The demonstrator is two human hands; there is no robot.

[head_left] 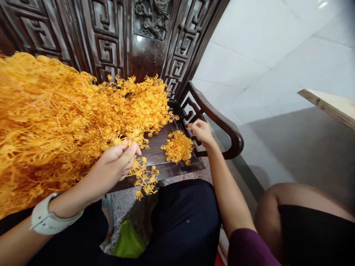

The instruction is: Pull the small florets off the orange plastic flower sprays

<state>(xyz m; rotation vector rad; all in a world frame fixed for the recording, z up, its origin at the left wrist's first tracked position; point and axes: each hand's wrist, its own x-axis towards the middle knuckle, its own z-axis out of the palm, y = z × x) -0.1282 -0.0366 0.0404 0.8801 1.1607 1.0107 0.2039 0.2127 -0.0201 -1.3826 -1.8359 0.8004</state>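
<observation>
My left hand (119, 159) is closed in a pinch on a yellow-orange artificial flower sprig (144, 176), whose branched end hangs below the fingers past the bench's front edge. To the right, my right hand (202, 131) is also closed, with a small yellow piece (189, 126) at its fingertips; its exact shape is too small to make out. Just below and left of that hand lies a small pile of yellow flower heads (179, 147) on the bench seat. A large mass of the same yellow sprigs (83, 122) covers the left side of the bench.
The dark carved wooden bench (158, 157) has an openwork back (146, 57) and a curved armrest (222, 123) beside my right hand. A light wooden board edge (327, 107) juts in at right. Another person's leg (288, 199) is at lower right. Something green (129, 242) lies below.
</observation>
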